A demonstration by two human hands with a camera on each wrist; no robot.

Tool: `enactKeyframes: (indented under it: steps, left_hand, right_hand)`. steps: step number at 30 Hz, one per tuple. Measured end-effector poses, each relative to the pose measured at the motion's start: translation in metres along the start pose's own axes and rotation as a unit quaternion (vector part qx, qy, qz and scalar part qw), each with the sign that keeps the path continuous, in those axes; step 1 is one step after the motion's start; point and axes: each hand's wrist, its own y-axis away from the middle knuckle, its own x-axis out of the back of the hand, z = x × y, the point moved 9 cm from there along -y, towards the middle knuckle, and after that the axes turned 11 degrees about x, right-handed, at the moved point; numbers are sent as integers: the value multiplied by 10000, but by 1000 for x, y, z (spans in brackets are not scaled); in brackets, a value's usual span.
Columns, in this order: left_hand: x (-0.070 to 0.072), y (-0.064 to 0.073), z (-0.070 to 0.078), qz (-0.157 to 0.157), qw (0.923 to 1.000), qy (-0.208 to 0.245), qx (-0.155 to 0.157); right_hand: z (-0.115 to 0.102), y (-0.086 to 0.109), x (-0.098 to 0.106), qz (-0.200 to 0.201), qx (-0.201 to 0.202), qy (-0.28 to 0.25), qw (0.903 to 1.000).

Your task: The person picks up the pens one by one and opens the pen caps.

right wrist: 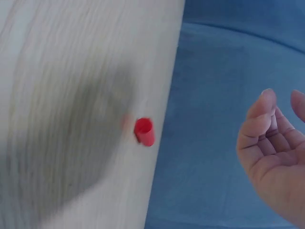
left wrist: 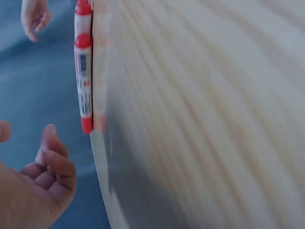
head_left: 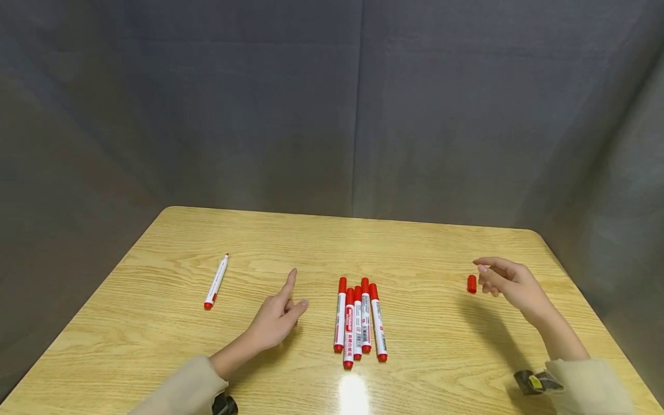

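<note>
My left hand [head_left: 275,320] hovers left of centre over the table, index finger and thumb extended, the other fingers loosely bent, holding nothing. To its left lies an uncapped white marker [head_left: 216,281] with its tip pointing away. On its other side is a group of several capped red-and-white whiteboard markers [head_left: 357,325] lying side by side, also partly visible in the left wrist view. A red marker cap [head_left: 471,283] lies on the table at the right. My right hand [head_left: 510,282] is just right of that cap, fingers loosely curved, apart from it and holding nothing.
The wood-grain table [head_left: 415,253] has rounded far corners. Grey cloth [head_left: 259,115] hangs behind it and along both sides. Dark straps [head_left: 536,381] sit on the wrists at the sleeve cuffs. Light glares on the table's near middle.
</note>
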Motion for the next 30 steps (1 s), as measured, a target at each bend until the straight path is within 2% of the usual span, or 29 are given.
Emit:
enactKeyframes:
  steps: [8,14,22,30]
  left_hand:
    - [-36,-3,7,-705,9963,-379,325]
    - [-58,-6,7,-1147,9908,-343,637]
    - [-70,-14,6,-1145,9870,-585,960]
    - [-79,-16,9,-1152,9848,-825,1001]
  right_hand:
    - [-23,-2,-4,32,312,-136,9994]
    - [-33,-1,-7,17,382,-177,9991]
    - [-39,-1,-8,44,501,-164,9986]
    - [-37,0,-8,41,460,-200,9987]
